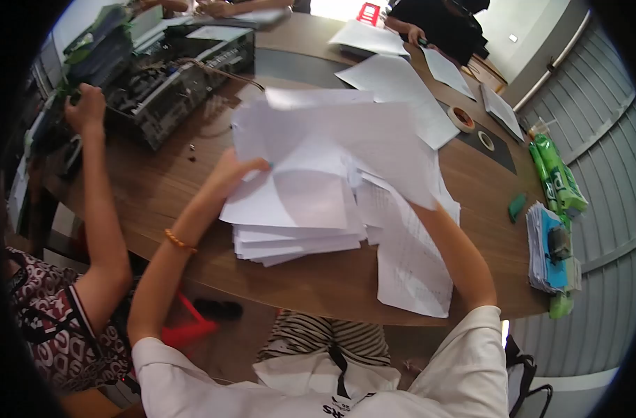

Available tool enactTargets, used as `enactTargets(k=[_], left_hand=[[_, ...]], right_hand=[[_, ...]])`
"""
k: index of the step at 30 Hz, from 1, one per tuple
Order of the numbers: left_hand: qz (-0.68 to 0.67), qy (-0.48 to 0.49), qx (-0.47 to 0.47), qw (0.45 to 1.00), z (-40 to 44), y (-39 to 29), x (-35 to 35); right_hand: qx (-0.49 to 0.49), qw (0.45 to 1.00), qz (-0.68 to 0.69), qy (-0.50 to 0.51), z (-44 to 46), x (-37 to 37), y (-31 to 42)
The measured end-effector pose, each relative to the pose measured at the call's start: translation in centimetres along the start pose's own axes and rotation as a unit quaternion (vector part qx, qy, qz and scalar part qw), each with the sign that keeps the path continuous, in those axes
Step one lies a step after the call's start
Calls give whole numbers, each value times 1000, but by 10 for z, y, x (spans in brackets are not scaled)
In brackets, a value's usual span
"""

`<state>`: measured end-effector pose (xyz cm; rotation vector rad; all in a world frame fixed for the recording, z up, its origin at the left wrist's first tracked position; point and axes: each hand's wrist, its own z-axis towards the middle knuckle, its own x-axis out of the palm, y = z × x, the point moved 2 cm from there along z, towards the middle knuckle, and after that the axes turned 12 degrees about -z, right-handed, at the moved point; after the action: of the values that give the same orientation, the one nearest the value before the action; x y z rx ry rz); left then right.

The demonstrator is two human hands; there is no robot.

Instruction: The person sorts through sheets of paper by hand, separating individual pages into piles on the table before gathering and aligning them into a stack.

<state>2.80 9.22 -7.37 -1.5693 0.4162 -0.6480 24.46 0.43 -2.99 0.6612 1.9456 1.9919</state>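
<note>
My left hand (242, 171) grips the left edge of several white paper sheets (300, 198), thumb on top and fingers hidden beneath. Below them lies a loose, uneven paper stack (297, 244). Large raised sheets (373, 132) cover most of my right hand (427, 207); only the part near the wrist shows, so its fingers cannot be made out. Under my right forearm, printed sheets (415, 268) spread toward the table's front edge.
A box of tools and parts (185, 83) stands at the left, beside another person's hand (87, 108). Tape rolls (461, 119), green packages (558, 174) and a paper pile with a blue sheet (549, 251) lie right. Across the wooden table (199, 244), a person in black (443, 31) handles papers.
</note>
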Motion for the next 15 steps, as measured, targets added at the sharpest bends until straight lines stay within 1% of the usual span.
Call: enactTargets(k=[1,2,3,4,5,6,7,8,9,10,11,12,13,14,15], left_hand=[[-47,-7,-5,999,-3,1,3],[-38,-13,1,999,-3,0,3],[-62,2,0,998,-3,0,2],[-87,17,-3,996,-6,-6,7],[-95,-9,-31,995,-11,-12,11],[-164,-3,-45,985,-11,-9,10],[-233,3,-58,971,-10,-8,9],[-227,1,-55,972,-9,-8,9],[-288,14,-50,956,-10,-12,14],[-347,27,-45,936,-11,-16,18],[-338,28,-39,940,-9,-15,17],[-287,17,-44,957,-8,-14,17],[-235,5,-51,971,-9,-12,16],[-202,-15,-49,978,-10,-12,16],[-194,-15,-46,980,-10,-10,14]], right_hand=[[-154,962,-227,-5,5,9,-2],[-298,850,-434,-16,8,18,-3],[-305,852,-425,-14,11,24,-6],[-331,820,-467,-35,11,29,-8],[-354,784,-506,-57,10,35,-11],[-409,747,-517,-84,8,38,-10],[-413,749,-512,-84,7,39,-11],[-429,718,-541,-92,5,40,-11],[-443,685,-570,-102,2,41,-12],[-446,687,-563,-106,0,40,-14],[-461,645,-599,-109,0,42,-17],[-474,602,-633,-113,1,44,-19],[-478,605,-625,-119,1,45,-22],[-469,597,-643,-103,2,47,-25],[-458,588,-661,-87,2,48,-27]])
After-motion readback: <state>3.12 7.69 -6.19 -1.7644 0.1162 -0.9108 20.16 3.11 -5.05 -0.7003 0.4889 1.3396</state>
